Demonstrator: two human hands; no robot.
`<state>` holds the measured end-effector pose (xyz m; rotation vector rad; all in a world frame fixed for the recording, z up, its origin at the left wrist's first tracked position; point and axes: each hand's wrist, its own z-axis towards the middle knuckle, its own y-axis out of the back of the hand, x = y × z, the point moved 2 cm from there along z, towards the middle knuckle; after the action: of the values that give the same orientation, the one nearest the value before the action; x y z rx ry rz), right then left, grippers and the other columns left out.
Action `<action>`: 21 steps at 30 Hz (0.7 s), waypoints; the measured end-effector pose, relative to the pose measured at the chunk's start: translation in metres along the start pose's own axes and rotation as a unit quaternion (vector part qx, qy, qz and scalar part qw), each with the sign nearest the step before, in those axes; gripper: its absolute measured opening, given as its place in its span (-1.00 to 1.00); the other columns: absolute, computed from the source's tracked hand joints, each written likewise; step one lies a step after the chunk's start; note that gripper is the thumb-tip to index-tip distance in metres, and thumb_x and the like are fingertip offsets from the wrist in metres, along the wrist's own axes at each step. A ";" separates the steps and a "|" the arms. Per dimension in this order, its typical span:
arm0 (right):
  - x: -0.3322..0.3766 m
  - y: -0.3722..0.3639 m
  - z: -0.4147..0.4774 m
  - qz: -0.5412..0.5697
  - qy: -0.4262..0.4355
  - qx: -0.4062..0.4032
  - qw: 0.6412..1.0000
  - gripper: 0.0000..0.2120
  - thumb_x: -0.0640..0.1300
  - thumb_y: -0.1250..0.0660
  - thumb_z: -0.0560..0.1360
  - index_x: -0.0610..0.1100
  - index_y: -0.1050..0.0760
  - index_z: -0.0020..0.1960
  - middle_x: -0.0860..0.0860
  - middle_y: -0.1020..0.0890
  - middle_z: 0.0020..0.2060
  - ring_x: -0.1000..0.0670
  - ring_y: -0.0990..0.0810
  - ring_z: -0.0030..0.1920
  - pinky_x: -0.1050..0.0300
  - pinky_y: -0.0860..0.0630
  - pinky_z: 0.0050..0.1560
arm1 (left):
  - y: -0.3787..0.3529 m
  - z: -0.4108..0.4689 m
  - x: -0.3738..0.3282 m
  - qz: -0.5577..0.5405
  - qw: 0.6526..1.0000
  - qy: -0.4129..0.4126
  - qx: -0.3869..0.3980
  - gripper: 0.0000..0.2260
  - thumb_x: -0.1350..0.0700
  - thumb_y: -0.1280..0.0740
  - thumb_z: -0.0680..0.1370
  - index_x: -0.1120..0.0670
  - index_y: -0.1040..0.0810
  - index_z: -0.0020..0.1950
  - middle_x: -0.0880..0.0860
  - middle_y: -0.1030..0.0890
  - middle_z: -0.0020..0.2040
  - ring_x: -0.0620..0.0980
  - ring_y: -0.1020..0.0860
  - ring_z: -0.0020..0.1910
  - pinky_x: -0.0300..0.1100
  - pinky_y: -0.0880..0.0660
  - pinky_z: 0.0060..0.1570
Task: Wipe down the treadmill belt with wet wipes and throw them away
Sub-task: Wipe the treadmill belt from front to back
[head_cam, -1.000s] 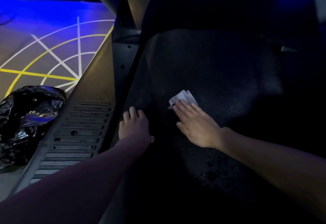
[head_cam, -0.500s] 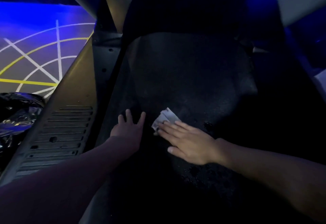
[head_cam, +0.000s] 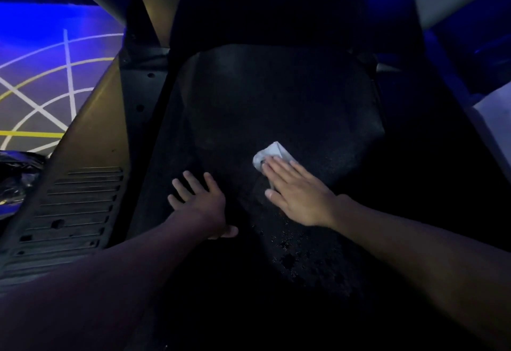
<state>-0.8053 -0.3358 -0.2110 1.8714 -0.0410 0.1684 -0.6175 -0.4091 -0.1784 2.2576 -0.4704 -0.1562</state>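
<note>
Wet glints are seen on the near, grainy treadmill belt. The left hand is laid flat there, fingers spread. Just right of it, the right hand is pressed down, fingers together, on a crumpled white wet wipe mid-belt. Beyond, open dark belt is seen up to the curved hood. The left edge is bounded by a ribbed side rail.
</note>
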 end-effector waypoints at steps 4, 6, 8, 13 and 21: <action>0.021 -0.005 -0.016 -0.012 0.063 0.014 0.998 -0.34 0.23 0.23 0.64 -0.13 0.35 0.55 -0.01 0.35 0.53 0.06 0.42 0.51 0.04 0.36 0.52 | 0.000 0.004 -0.003 0.020 0.997 -0.067 -0.037 0.16 -0.15 -0.52 0.39 0.34 0.27 0.53 0.36 0.32 0.52 0.33 0.27 0.52 0.11 0.08 0.53; 0.016 -0.009 -0.027 -0.044 0.123 0.013 0.991 -0.34 0.24 0.23 0.64 -0.12 0.33 0.56 0.00 0.31 0.54 0.07 0.39 0.52 0.04 0.31 0.53 | -0.002 0.002 -0.006 0.039 0.990 -0.124 -0.050 0.11 -0.06 -0.52 0.41 0.31 0.25 0.54 0.30 0.30 0.54 0.23 0.25 0.55 0.01 0.07 0.54; -0.001 -0.009 -0.022 -0.048 0.104 0.009 0.993 -0.33 0.25 0.27 0.62 -0.11 0.30 0.57 0.01 0.26 0.56 0.09 0.34 0.53 0.03 0.25 0.55 | -0.003 -0.003 -0.012 0.052 0.986 -0.152 -0.048 0.05 0.03 -0.50 0.44 0.29 0.25 0.55 0.27 0.29 0.56 0.19 0.23 0.56 -0.03 0.06 0.54; 0.002 -0.011 -0.016 -0.013 -0.004 -0.014 1.000 -0.28 0.28 0.37 0.55 -0.14 0.34 0.56 -0.02 0.31 0.55 0.05 0.38 0.52 0.00 0.27 0.55 | -0.003 -0.003 -0.020 0.090 0.985 -0.138 -0.049 -0.02 0.07 -0.45 0.49 0.32 0.25 0.54 0.32 0.27 0.55 0.23 0.21 0.56 0.01 0.01 0.54; -0.029 -0.011 -0.036 0.019 -0.034 -0.030 0.999 -0.29 0.27 0.35 0.55 -0.10 0.25 0.58 0.01 0.19 0.58 0.09 0.30 0.54 0.07 0.28 0.54 | -0.004 -0.004 -0.032 0.101 0.989 -0.105 -0.033 -0.10 0.18 -0.39 0.53 0.33 0.27 0.53 0.40 0.29 0.51 0.36 0.21 0.53 0.17 -0.02 0.51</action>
<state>-0.8362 -0.3003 -0.2148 1.8173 -0.1266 0.1294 -0.6451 -0.3919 -0.1800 2.1237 -0.7899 -0.3022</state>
